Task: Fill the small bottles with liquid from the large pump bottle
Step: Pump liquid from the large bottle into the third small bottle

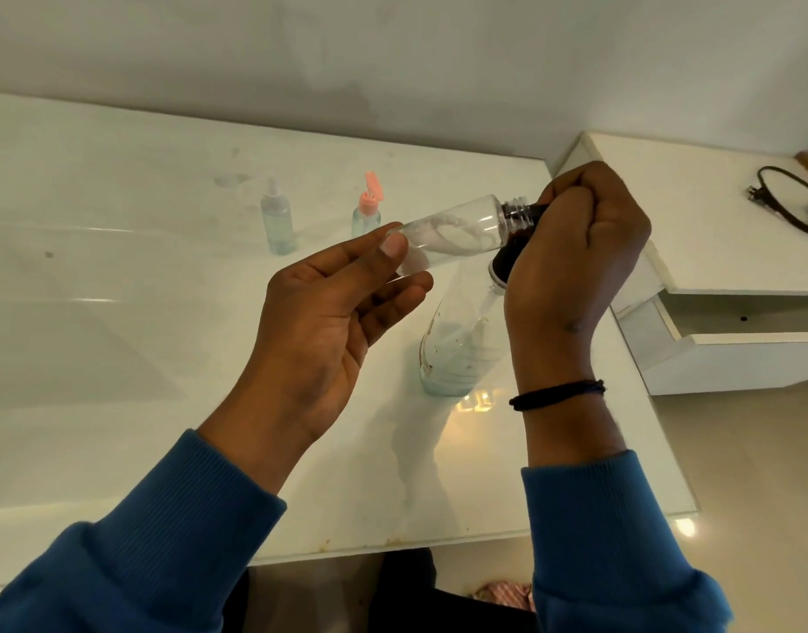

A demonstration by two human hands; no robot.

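My left hand (pixel 338 308) holds a small clear bottle (pixel 457 230) by its base, tilted almost flat, its threaded neck against the black pump nozzle. White liquid streaks its inside. My right hand (pixel 575 258) is closed over the black pump head of the large clear pump bottle (pixel 452 354), which stands on the white counter (pixel 118 312) with a little liquid at its bottom. Farther back stand a small spray bottle (pixel 277 219) with pale blue liquid and a small bottle with an open pink flip cap (pixel 366 207).
A sink basin (pixel 50 340) is sunk into the counter's left side. To the right stands a white unit with an open drawer (pixel 731 331); a black cable (pixel 786 198) lies on top of it. The counter's front edge runs below my wrists.
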